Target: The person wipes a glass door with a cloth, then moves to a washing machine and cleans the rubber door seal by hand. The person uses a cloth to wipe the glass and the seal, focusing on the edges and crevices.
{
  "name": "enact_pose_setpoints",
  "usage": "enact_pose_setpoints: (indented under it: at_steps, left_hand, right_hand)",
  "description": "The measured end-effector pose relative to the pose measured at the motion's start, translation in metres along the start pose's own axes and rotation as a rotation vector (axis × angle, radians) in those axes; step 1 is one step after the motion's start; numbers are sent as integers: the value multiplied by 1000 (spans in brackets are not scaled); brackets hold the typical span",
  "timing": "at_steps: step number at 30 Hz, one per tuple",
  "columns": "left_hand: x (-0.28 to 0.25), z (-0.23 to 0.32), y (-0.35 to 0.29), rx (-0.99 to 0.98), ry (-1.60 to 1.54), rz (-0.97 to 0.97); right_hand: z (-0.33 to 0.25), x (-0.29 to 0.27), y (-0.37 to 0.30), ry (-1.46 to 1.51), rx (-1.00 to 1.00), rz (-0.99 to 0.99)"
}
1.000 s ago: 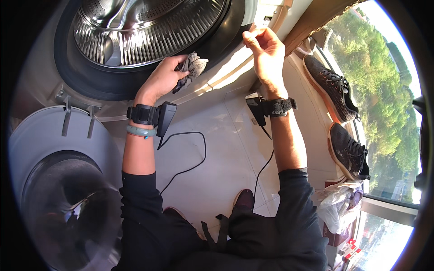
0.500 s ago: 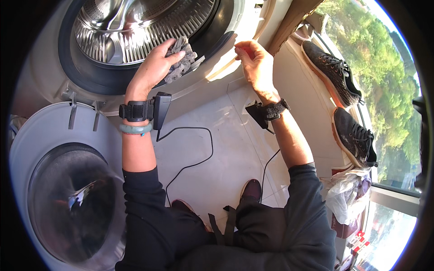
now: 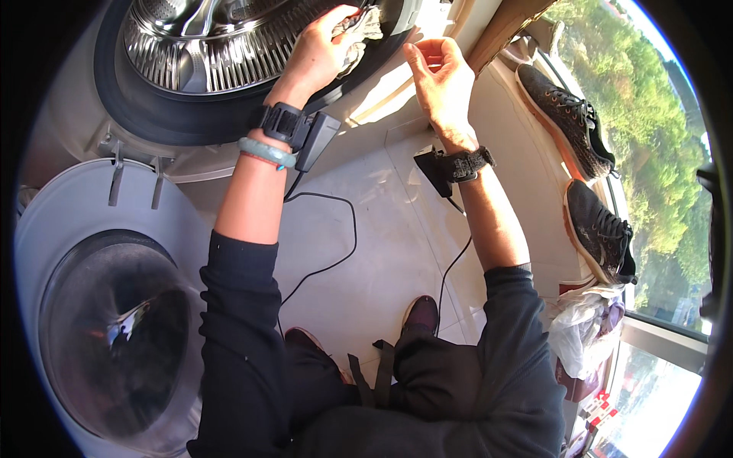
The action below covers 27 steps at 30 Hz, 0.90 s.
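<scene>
My left hand (image 3: 314, 57) grips a crumpled grey cloth (image 3: 355, 46) at the right part of the washing machine's round opening. Sunlight falls on the cloth, and my fingers cover part of it. Behind my left hand shows the shiny metal drum (image 3: 221, 65), ringed by a dark rubber seal (image 3: 145, 122). To the right, my right hand (image 3: 445, 84) is raised near the machine's front edge, apart from the cloth. Its fingers are curled in with the thumb beside them. Whether anything small is between them cannot be made out.
The machine's round door (image 3: 114, 206) hangs open at the left. Black shoes (image 3: 569, 114) stand on the ledge by the window at right, above a white plastic bag (image 3: 584, 328). Thin black cables (image 3: 355, 229) trail from my wrist devices over the pale tiled floor (image 3: 382, 267).
My left hand has moved right and farther away with the grey cloth, into brighter light. My right hand has shifted slightly farther away and to the right.
</scene>
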<state>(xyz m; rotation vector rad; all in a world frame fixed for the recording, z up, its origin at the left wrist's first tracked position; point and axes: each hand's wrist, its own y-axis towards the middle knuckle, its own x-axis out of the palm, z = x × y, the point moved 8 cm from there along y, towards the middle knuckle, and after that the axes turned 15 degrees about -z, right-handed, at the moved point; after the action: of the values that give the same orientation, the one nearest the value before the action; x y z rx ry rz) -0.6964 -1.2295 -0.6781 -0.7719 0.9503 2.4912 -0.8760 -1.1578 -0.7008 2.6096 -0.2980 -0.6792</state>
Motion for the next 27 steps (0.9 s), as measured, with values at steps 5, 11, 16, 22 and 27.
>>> enact_pose_setpoints:
  at_steps: [5,11,16,22,27]
  left_hand:
    - [31,-13,8,-34,-78,-205]
    - [43,9,-26,-44,276,-641]
    - [21,-7,-40,-456,74,-463]
    - [28,-16,-56,-446,60,-452]
    - [24,-15,-66,-450,0,-507]
  right_hand:
    - [10,-6,6,-53,53,44]
    - [12,5,8,-30,23,65]
    - [3,15,0,19,43,7]
    - [12,66,1,-262,265,-328]
    - [43,82,-3,128,316,-354]
